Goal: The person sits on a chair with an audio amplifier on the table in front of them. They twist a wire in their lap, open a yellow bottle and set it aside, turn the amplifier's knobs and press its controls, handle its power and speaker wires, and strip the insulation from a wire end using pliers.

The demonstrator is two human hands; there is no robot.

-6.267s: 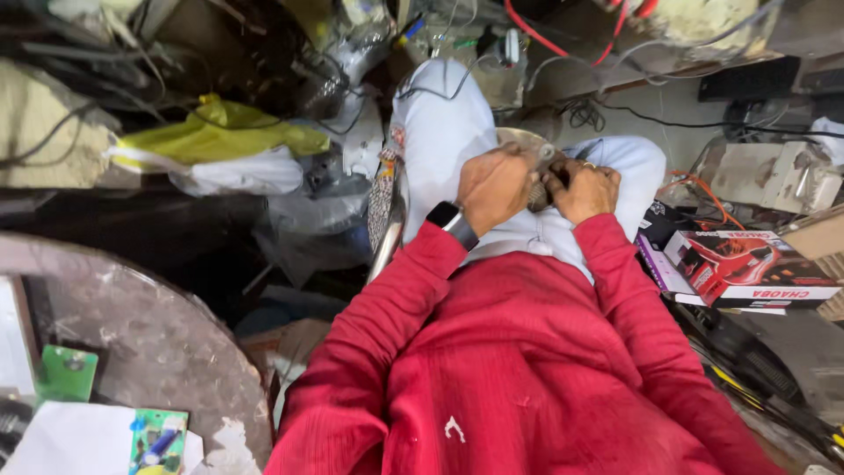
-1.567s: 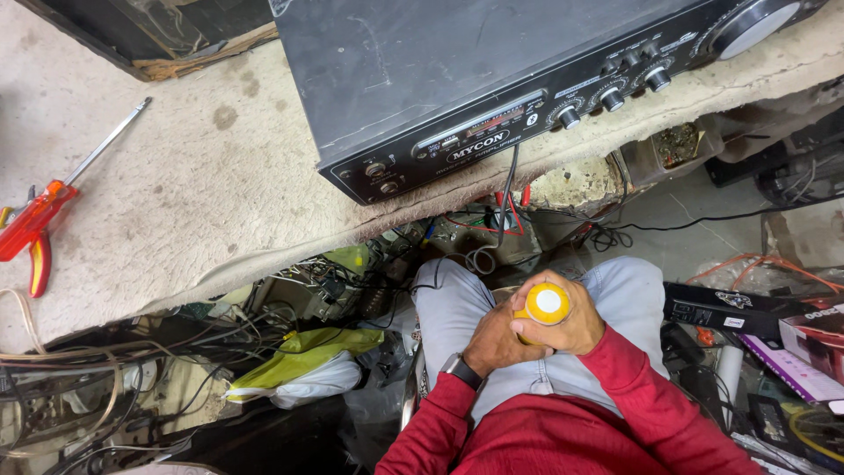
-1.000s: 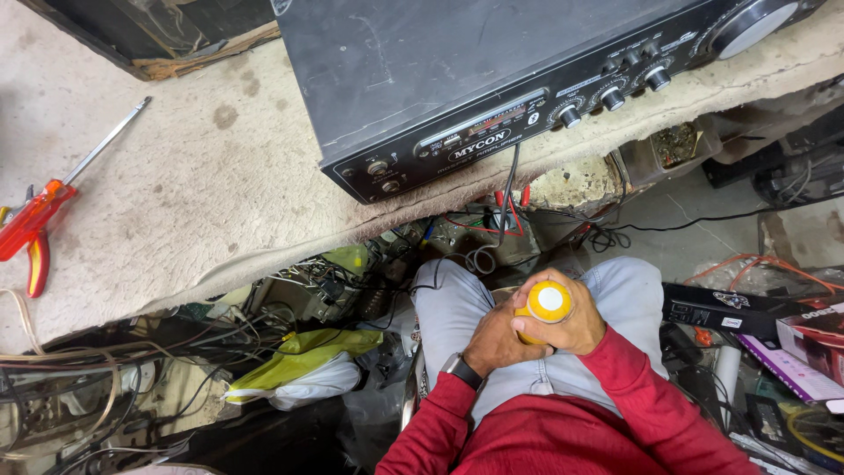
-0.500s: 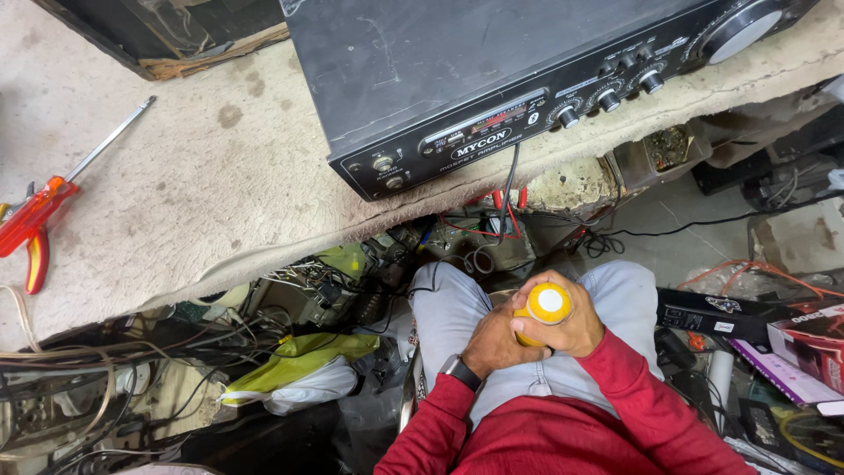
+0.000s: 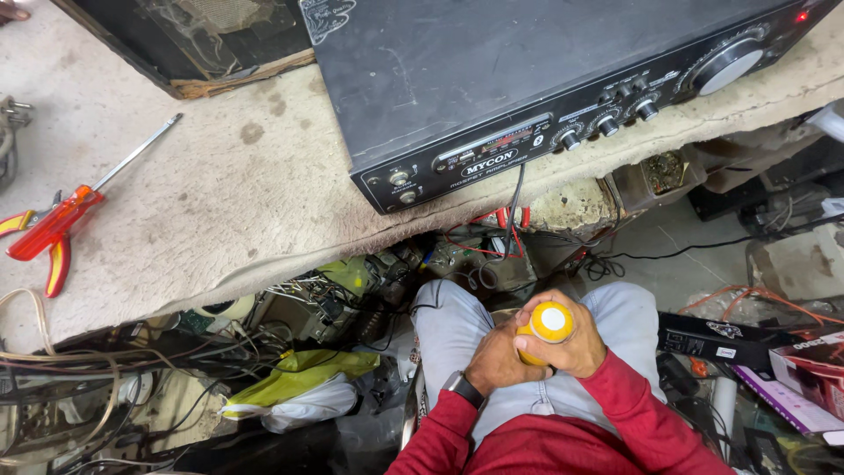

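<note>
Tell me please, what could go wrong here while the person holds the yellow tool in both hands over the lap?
1. The amplifier sits at the bench edge with its front overhanging slightly; a bump or a tug on the black cable hanging from its front might pull it toward the knees.
2. The red screwdriver lies loose on the bench and could roll off.
3. Both the left hand and the right hand clasp the yellow-handled tool; its hidden tip could slip toward the leg.

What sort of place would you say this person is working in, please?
Most likely an electronics repair workshop: a black amplifier sits on a worn bench, a red-handled screwdriver lies there, and tangled wires crowd underneath.
</note>
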